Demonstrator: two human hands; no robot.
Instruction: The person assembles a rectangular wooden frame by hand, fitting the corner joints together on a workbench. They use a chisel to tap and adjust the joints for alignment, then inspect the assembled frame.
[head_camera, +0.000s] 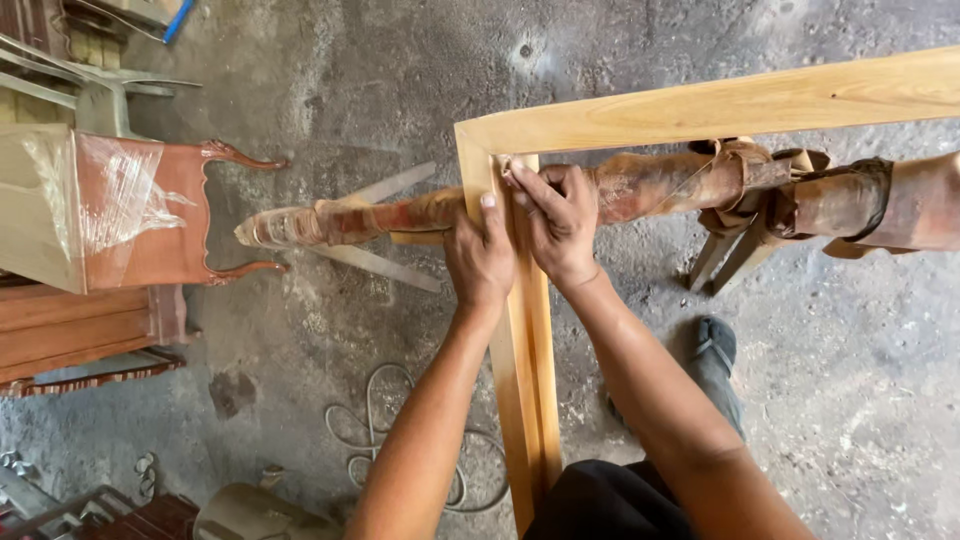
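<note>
Wooden frame (520, 330), pale and unfinished, lies across a rust-coloured wrapped beam (660, 185) and runs from the person's lap up to a mitred corner, where a second rail turns off to the right of both hands.

From the head camera, the left hand (478, 255) lies flat on the near rail just below the corner, fingers together and pressed down, the thumb pointing up along the wood. The right hand (556, 222) sits just beside it, touching it, curled over the inner edge of the rail with its fingertips pressed together at the corner joint; whether they pinch something small there cannot be told. Both forearms reach up from the bottom of the view.

Under the hands the beam stretches left and right on thin splayed legs (725, 260). Well to the left of the left hand stands a reddish chair (150, 215) partly wrapped in clear plastic. Below the left forearm a thin cord (370, 420) loops on the stained concrete floor (850, 400). Right of the right forearm a dark shoe (714, 345) rests on the floor.
</note>
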